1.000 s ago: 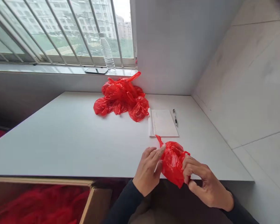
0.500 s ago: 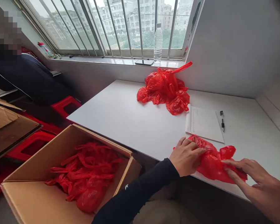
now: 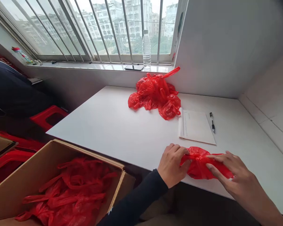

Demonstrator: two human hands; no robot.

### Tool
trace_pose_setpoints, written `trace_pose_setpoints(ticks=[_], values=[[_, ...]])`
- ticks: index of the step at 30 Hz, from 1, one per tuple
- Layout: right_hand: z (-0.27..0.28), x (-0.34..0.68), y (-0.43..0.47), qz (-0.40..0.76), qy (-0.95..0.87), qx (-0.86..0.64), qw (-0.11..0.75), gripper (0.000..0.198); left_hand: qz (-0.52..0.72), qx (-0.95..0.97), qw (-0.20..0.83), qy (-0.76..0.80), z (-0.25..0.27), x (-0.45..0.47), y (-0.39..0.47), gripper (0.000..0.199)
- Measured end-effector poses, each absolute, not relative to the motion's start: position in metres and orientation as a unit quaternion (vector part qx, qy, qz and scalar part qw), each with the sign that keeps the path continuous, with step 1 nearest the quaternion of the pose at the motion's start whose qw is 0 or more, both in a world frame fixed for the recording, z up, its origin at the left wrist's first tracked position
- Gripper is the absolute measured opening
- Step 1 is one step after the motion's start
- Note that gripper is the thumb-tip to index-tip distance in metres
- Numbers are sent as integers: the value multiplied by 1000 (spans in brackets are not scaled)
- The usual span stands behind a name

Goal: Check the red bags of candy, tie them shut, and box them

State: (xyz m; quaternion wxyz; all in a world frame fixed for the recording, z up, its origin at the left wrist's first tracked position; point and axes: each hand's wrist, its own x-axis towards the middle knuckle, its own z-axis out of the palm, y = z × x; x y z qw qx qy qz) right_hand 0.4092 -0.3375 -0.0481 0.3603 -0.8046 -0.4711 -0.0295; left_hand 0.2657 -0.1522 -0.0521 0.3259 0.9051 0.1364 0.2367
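Note:
A red plastic bag (image 3: pixel 200 168) lies bunched at the front edge of the white table (image 3: pixel 108 125), between my two hands. My left hand (image 3: pixel 174 163), in a dark sleeve, pinches the bag's left part with thumb and fingers. From the right, my right hand (image 3: pixel 235 172) grips the other part of the same bag between thumb and fingers. The bag's contents cannot be made out. Just beyond it lies an open notepad (image 3: pixel 198 127) with writing on its left side, and a black pen (image 3: pixel 212 122) rests to the right of the pad.
A pile of knotted red bags (image 3: pixel 155 94) sits against the wall. At lower left, a cardboard box (image 3: pixel 85 149) holds more red bags (image 3: pixel 73 191). A water bottle (image 3: pixel 146 50) and a phone (image 3: pixel 134 67) stand on the windowsill. A person's dark sleeve (image 3: pixel 9 88) and red stools (image 3: pixel 48 116) are at left.
My view has shifted to the right. The bag is gathered more tightly at its middle, and both hands have come closer together on it.

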Motion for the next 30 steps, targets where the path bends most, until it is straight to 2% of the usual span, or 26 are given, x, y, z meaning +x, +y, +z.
trace_pose_setpoints(ticks=[7,11,13,15,17,19,23,27,30], values=[[-33,423,-341,-15,-355,-863,359,27,256,875,348,219,-34,250,-126,11],[-20,413,-333,47,-384,-836,388,29,263,904,297,160,-30,255,-124,45],[-18,408,-324,75,-400,-824,394,38,258,920,275,109,-31,261,-127,39],[-17,406,-319,90,-418,-816,388,31,252,925,273,83,-33,264,-126,23],[-16,409,-320,95,-425,-815,382,25,254,919,285,96,-34,263,-119,16],[-15,415,-327,90,-394,-825,394,29,262,897,318,160,-34,259,-109,12],[-13,423,-341,80,-301,-846,432,33,271,838,379,285,-30,251,-99,22],[-13,417,-338,137,-315,-821,457,37,293,883,329,162,-23,259,-112,41],[-9,410,-331,198,-364,-798,438,49,277,907,302,99,-17,268,-122,28]])
